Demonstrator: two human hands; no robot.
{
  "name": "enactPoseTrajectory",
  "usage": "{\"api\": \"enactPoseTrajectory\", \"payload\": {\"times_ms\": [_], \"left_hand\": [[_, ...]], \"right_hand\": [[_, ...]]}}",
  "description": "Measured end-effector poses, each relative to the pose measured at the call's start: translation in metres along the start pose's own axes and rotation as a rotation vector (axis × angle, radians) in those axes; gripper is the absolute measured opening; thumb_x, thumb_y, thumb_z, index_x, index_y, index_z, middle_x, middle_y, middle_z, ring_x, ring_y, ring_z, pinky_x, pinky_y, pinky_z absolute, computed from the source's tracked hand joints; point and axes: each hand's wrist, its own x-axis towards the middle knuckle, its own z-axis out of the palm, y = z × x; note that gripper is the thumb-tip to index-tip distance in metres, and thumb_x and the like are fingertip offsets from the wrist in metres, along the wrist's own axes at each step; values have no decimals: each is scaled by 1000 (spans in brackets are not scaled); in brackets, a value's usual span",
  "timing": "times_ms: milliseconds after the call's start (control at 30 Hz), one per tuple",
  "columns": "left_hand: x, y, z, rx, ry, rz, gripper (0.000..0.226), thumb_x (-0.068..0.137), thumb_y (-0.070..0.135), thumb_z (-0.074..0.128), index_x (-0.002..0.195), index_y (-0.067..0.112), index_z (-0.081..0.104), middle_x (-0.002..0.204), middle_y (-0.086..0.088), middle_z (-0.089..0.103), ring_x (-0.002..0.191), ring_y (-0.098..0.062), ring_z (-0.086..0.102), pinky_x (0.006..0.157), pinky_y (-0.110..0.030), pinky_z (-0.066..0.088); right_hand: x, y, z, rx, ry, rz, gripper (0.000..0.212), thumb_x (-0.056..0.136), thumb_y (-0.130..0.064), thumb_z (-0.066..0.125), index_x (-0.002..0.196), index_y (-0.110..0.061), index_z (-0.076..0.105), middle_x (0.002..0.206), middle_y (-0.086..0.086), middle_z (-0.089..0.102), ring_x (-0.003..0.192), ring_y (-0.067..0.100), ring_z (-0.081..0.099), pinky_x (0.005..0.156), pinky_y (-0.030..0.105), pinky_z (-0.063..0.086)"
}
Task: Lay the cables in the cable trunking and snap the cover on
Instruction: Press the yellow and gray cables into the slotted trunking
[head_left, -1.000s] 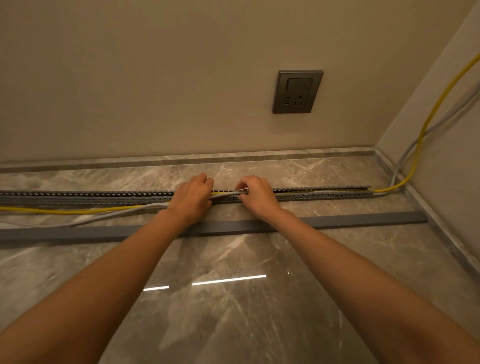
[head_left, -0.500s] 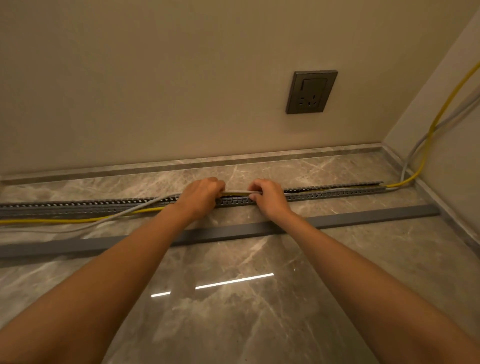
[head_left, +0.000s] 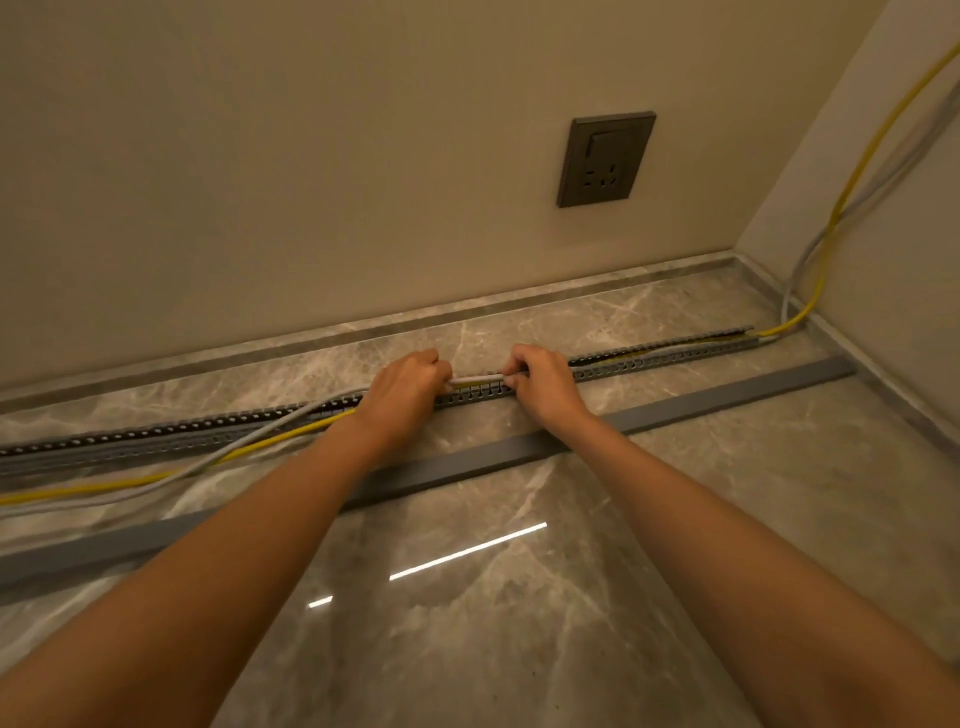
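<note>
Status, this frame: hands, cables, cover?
Left hand and right hand pinch round grey cable over slotted grey trunking. It and yellow cable seated rightward, loose leftward. Flat grey cover strip unfitted alongside.

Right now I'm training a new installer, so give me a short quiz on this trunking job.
1. True or false: the grey cover is already snapped onto the slotted cable trunking.
2. Left of the left hand, the yellow cable and grey cable lie: A) outside the trunking, B) inside it.
3. Name the dark fitting on the wall beyond the right hand.
Key: 1 false; 2 A; 3 switched socket.
</note>
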Motion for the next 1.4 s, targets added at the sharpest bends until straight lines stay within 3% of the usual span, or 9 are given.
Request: {"api": "enactPoseTrajectory", "payload": {"times_ms": [100,200,367,500,733,1067,1233,1400], "left_hand": [[-2,7,0,49,4,-12,22,95,17,46,110,4,55,113,-17,57,100,-34,54,75,-40,41],[-4,17,-1,69,82,-37,15,92,9,46,105,4,52,111,-18,56,96,-35,54,66,-36,32],[2,31,0,161,38,-59,23,93,5,45,113,0,55,118,-18,56,108,-33,51,85,-39,41],[2,32,4,198,-16,-90,29,86,8,61,114,4,55,118,-14,56,107,-29,54,84,-37,45],[0,46,2,222,-77,-175,27,94,9,47,118,2,55,119,-16,57,107,-32,55,87,-39,46],[-1,52,1,27,-90,-316,29,92,8,46,117,1,58,119,-21,57,108,-36,56,91,-41,46],[-10,41,-1,-184,18,-347,29,89,-1,45,111,-2,63,115,-26,62,107,-38,56,93,-42,44],[-30,31,-5,-90,124,-345,34,85,-6,47,115,-3,61,115,-26,61,107,-40,56,92,-44,46]], "right_hand": [[0,0,3,-29,49,8,17,84,0,56,71,-11,52,95,21,65,85,26,54,76,35,44],[0,1,2,-59,28,2,10,84,-1,56,75,-3,62,95,20,67,91,30,59,79,35,45],[-4,10,0,-102,-18,-60,13,84,-9,59,86,0,67,103,18,63,100,29,55,84,31,41],[-4,10,-2,-129,-47,-79,15,83,-7,58,95,0,65,111,18,58,107,29,53,92,33,40],[-7,18,-14,-198,-127,-134,20,84,8,45,99,3,57,114,19,55,107,33,51,87,34,38],[-5,26,-28,-294,-154,-119,29,84,-5,52,112,-2,56,121,20,53,115,34,47,99,38,38],[-14,19,-25,-287,-121,-156,30,87,-6,49,115,1,50,122,20,53,115,35,48,100,40,37],[-11,-4,-13,-218,-140,-230,31,89,-5,47,120,0,49,127,19,52,117,34,48,102,40,37]]}}
